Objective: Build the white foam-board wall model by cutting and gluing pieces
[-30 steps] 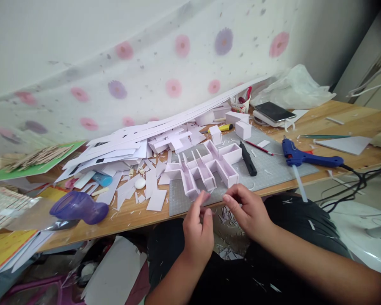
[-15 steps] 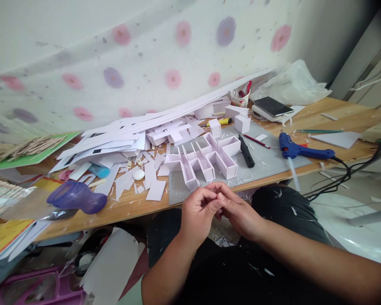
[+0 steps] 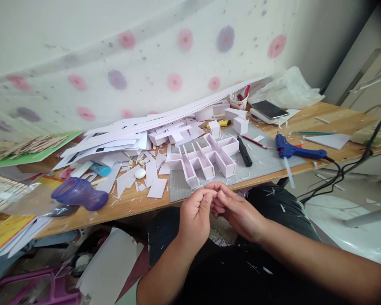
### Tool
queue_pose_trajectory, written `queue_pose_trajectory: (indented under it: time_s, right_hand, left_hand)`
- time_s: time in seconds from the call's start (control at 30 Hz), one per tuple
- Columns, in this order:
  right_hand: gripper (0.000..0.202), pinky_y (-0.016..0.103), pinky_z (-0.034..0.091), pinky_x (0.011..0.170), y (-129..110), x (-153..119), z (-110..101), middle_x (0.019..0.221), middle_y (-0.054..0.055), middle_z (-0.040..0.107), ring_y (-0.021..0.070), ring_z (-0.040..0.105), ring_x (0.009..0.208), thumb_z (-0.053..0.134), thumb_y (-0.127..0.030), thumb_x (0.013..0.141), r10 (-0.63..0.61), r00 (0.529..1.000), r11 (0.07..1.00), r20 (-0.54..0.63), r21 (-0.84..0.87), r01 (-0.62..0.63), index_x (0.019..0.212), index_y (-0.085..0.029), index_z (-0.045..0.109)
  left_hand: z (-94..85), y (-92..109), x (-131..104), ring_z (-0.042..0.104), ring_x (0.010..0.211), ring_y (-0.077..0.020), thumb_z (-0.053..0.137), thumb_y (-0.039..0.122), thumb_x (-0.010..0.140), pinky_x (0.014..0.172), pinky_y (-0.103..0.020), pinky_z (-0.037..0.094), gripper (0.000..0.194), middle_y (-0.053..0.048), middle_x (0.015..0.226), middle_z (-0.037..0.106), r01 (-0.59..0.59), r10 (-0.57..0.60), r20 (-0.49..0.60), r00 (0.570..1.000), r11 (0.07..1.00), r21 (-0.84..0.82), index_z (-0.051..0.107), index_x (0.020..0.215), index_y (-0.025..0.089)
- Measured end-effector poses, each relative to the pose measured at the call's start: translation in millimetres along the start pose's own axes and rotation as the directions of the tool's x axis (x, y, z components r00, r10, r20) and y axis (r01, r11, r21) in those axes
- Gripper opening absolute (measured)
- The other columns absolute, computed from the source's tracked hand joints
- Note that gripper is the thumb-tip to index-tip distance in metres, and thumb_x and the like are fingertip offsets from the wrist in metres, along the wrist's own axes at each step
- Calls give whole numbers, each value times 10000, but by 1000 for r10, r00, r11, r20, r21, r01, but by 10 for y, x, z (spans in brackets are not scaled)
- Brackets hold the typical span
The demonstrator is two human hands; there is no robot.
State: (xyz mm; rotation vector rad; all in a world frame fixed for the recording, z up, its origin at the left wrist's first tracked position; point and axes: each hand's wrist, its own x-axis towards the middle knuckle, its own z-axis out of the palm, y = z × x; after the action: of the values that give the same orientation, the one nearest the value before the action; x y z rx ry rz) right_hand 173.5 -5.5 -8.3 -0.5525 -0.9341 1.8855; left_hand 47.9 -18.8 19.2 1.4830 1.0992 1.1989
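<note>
My left hand (image 3: 195, 216) and my right hand (image 3: 239, 212) meet at the fingertips over my lap, just off the table's front edge. Both have fingers curled and pressed together; anything between them is hidden or too small to name. Just beyond them, a white foam-board model (image 3: 206, 159) of open, wall-sided channels stands on the grey cutting mat (image 3: 180, 190). A black marker-like tool (image 3: 244, 151) lies right of the model. Behind stand a small white board box (image 3: 214, 128) and an angled white board piece (image 3: 240, 123).
A blue glue gun (image 3: 300, 149) lies at the right, its cord (image 3: 346, 169) hanging off the edge. White board scraps (image 3: 157, 187) and strips (image 3: 120, 131) cover the left and back. A purple container (image 3: 79, 194) lies front left. A yellow cutter (image 3: 222, 123) and red pencil (image 3: 255, 142) lie behind.
The thumbs have drawn slightly apart while the fingertips stay together over my lap. The camera view has shifted a little; the things on the table have not moved.
</note>
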Motion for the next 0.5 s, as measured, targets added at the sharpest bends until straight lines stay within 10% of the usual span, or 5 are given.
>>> queue_pose_trajectory:
  time_s: [0.5]
  right_hand:
    - [330, 269, 400, 690, 29, -15, -44, 821, -3, 509, 130, 459, 715, 583, -477, 867, -79, 997, 986, 25, -146, 82, 1080, -226, 566]
  left_hand:
    - [-37, 0, -24, 627, 566, -124, 600, 311, 850, 581, -227, 508, 205, 6, 588, 640, -25, 26, -39, 999, 999, 45, 575, 705, 167]
